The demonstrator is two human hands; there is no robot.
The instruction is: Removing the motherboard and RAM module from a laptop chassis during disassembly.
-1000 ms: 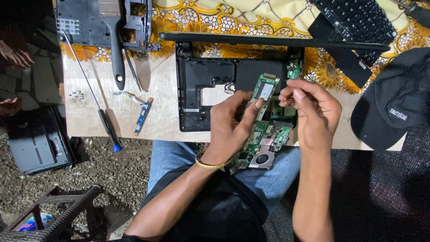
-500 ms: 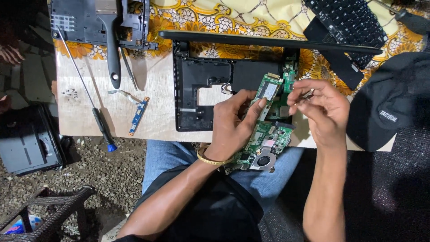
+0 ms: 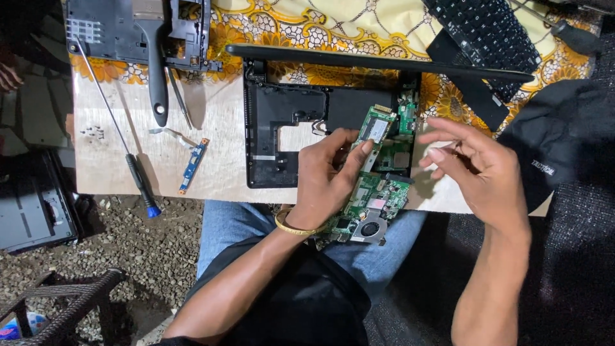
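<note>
Head view, looking down at a wooden desk (image 3: 109, 166) over gravel ground. At the far left lies a long screwdriver (image 3: 118, 138) with a blue tip on its handle, beside a small blue circuit strip (image 3: 193, 165). Upper left holds a dark plastic cover (image 3: 109, 25). In the middle sits a black laptop shell (image 3: 282, 128), opened and hollow. The left hand (image 3: 323, 176), its grip pinched on the edge, holds a green circuit board (image 3: 375, 198) tilted over the shell's lower right corner and the person's lap. The board looks light, stiff and fragile; its bare edges seem the safest place to hold, away from the fan and chips. The right hand (image 3: 477, 170) hovers just right of the board, fingers loosely spread, grasping nothing. A keyboard (image 3: 487, 29) rests at upper right on a yellow flowered cloth (image 3: 320, 19), with a black cap (image 3: 564, 138) at the right edge.
</note>
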